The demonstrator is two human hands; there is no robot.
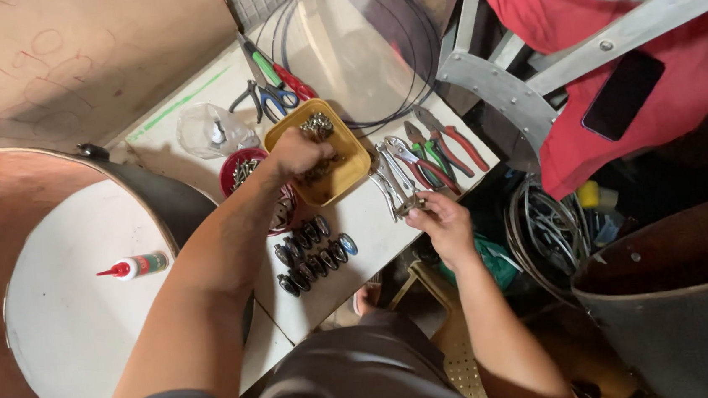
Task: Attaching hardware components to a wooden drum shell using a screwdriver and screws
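— What are your hands doing?

— Near the lower middle of the frame, my right hand (444, 224) is closed on locking pliers (395, 189) at the table's (328, 298) edge. Farther up, my left hand (298, 154) is curled into the yellow tray (350, 167), apparently pinching small metal parts (316, 126).

— And the tray?

— At centre, between both hands, within easy reach.

A mustard-yellow square plastic tray (350, 167) sits on the white counter (373, 223), beside red-handled steel pliers (450, 139), a maroon round bowl (238, 168) and a red-capped white glue bottle (134, 266); red fabric (681, 80) hangs nearby.
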